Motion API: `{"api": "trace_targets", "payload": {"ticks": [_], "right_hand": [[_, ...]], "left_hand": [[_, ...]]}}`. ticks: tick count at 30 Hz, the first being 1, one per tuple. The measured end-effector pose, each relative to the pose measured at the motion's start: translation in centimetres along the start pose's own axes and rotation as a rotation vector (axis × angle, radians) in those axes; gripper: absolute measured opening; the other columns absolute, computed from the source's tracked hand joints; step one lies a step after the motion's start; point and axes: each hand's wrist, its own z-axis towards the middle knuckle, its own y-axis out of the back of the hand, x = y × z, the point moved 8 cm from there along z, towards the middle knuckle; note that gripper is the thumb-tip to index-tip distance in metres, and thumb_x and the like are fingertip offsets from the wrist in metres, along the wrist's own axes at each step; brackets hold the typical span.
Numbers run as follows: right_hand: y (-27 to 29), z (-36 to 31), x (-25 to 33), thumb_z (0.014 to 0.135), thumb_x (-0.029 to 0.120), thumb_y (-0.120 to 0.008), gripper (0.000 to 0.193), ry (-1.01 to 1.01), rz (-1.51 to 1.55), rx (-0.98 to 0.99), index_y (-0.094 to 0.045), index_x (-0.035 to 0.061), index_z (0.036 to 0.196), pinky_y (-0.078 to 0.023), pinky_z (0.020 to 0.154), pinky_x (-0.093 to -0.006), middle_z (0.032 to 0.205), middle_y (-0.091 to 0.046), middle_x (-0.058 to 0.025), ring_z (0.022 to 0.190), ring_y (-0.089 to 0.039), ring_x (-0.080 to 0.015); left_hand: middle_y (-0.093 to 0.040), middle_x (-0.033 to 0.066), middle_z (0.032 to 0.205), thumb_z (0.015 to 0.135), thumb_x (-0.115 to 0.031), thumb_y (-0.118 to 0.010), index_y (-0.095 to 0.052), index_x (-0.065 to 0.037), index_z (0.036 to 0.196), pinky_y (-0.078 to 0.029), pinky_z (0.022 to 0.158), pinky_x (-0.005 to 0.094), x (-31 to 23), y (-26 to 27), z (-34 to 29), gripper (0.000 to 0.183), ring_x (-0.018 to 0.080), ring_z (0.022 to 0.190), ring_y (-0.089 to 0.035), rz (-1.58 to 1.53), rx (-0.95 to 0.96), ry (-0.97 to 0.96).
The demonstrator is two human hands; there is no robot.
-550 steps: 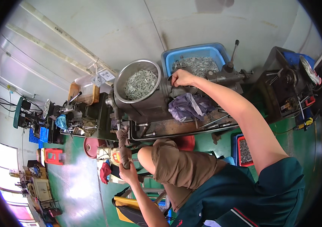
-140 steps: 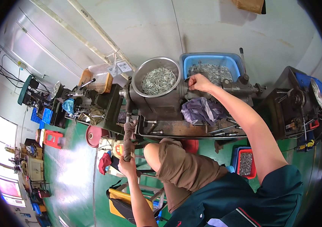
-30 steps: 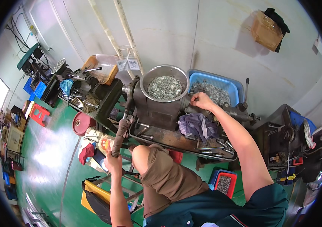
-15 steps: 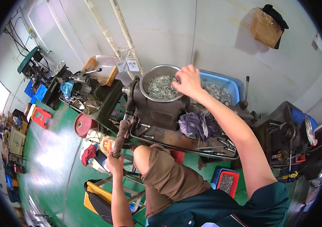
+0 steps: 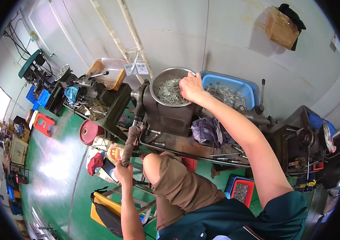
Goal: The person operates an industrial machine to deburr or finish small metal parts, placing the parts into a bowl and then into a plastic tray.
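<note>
My left hand is closed round the lower end of a lever handle wrapped in brown cloth. The lever rises to a dark metal bench machine. On top of that machine sits a round steel bowl full of small, slim silvery metal pins. My right hand reaches over the bowl's right rim, its fingers bent down at the pins. What those fingertips hold, if anything, is hidden.
Behind my right hand stands a blue plastic basket of small metal parts. A crumpled purple-grey cloth and metal tools lie on the machine's tray. Below are a red bin with parts and a yellow stool bearing a black bag.
My right hand has come down from above the bowl to the pins at its right side, and its fingers have drawn in. My left hand keeps its hold on the lever.
</note>
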Motion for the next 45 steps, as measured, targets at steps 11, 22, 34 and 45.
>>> {"api": "trace_targets", "payload": {"ticks": [11, 22, 34, 45], "right_hand": [[2.2, -3.0, -11.2, 0.06, 0.013, -0.059, 0.011, -0.277, 0.824, -0.314, -0.059, 0.0045, 0.066, -0.045, 0.06, -0.0304, 0.067, -0.06, -0.0096, 0.065, -0.059, -0.0204], [-11.3, -6.5, -12.0, 0.055, 0.003, -0.059, 0.016, -0.307, 1.089, 0.034, -0.057, 0.0002, 0.07, -0.042, 0.06, -0.0248, 0.066, -0.056, -0.0047, 0.064, -0.053, -0.0144], [-10.8, -7.2, -11.6, 0.057, 0.007, -0.062, 0.018, -0.308, 0.862, 0.135, -0.065, 0.0046, 0.074, -0.045, 0.065, -0.028, 0.071, -0.062, -0.0094, 0.068, -0.059, -0.0197], [-11.7, -7.0, -11.8, 0.057, 0.006, -0.065, 0.013, -0.287, 0.984, 0.112, -0.063, 0.0018, 0.069, -0.044, 0.062, -0.0266, 0.067, -0.061, -0.0085, 0.065, -0.058, -0.0155]], "left_hand": [[-0.057, 0.0207, 0.066, 0.059, -0.018, -0.062, -0.058, -0.002, 0.079, -0.043, 0.058, 0.0428, -0.1, -0.2, 0.0, 0.026, 0.0374, 0.064, -0.055, -0.005, 0.011, 0.016], [-0.057, 0.0205, 0.068, 0.061, -0.019, -0.058, -0.059, -0.003, 0.079, -0.045, 0.06, 0.0411, -0.2, -0.1, -0.1, 0.024, 0.0361, 0.067, -0.056, -0.002, 0.031, 0.029], [-0.056, 0.0207, 0.066, 0.06, -0.019, -0.062, -0.057, -0.002, 0.075, -0.043, 0.057, 0.0427, -0.2, 0.2, -0.2, 0.023, 0.0377, 0.063, -0.055, -0.022, 0.013, 0.009], [-0.056, 0.0216, 0.065, 0.06, -0.018, -0.062, -0.057, -0.001, 0.073, -0.043, 0.057, 0.0428, -0.4, 0.5, -0.3, 0.023, 0.0378, 0.063, -0.055, -0.058, -0.013, 0.001]]}}
